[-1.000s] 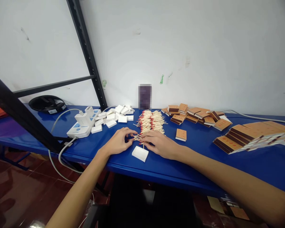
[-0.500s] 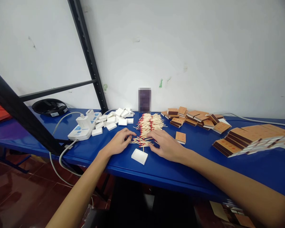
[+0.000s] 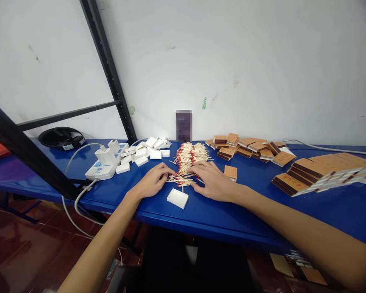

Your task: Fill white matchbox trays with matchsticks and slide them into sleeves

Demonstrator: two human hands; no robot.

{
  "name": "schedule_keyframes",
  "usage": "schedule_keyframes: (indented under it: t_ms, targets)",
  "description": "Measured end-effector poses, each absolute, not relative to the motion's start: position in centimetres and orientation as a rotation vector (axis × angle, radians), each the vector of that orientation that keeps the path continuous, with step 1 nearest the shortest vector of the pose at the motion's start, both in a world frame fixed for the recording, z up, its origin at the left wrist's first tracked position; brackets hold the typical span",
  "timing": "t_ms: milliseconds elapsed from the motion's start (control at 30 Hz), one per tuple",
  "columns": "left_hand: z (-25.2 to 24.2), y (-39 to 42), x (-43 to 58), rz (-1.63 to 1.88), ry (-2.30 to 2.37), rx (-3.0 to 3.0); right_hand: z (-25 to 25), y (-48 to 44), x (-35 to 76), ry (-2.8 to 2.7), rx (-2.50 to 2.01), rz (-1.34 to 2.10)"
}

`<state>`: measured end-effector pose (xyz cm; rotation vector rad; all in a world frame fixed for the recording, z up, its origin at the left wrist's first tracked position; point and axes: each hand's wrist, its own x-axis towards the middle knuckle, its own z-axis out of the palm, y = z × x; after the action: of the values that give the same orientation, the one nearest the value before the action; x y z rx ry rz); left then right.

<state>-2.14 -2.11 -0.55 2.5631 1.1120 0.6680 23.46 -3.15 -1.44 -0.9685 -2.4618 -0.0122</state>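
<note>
A small loose heap of red-tipped matches [image 3: 180, 180] lies on the blue table between my two hands. My left hand [image 3: 152, 181] rests at the heap's left end, fingers curved and apart from the thumb, fingertips at the match ends. From the right, my right hand [image 3: 215, 182] reaches over the heap with thumb and fingers spread, touching the matches; its palm side is hidden. Just behind is a larger pile of matches [image 3: 192, 156]. A white matchbox tray [image 3: 177, 198] lies in front of the small heap, with one match sticking out towards it.
White matchbox trays [image 3: 142, 152] are heaped at the back left, beside a white power strip [image 3: 105, 165]. Brown matchbox sleeves [image 3: 247, 146] lie at the back right, with a stack of matchboxes [image 3: 326, 173] farther right. A single matchbox [image 3: 230, 172] sits near my right hand. A black shelf post [image 3: 110, 69] stands left.
The view has shifted slightly. Both hands stay around the small match heap, with only slight finger movement; the matches between them look a little more gathered.
</note>
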Motion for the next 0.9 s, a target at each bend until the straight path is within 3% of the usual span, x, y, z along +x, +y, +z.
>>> schedule_keyframes:
  t_ms: [900]
  targets:
    - [-0.62,-1.94,-2.07,0.667,1.113,2.548,-1.86,-3.94,23.15,-2.476,-0.809,0.157]
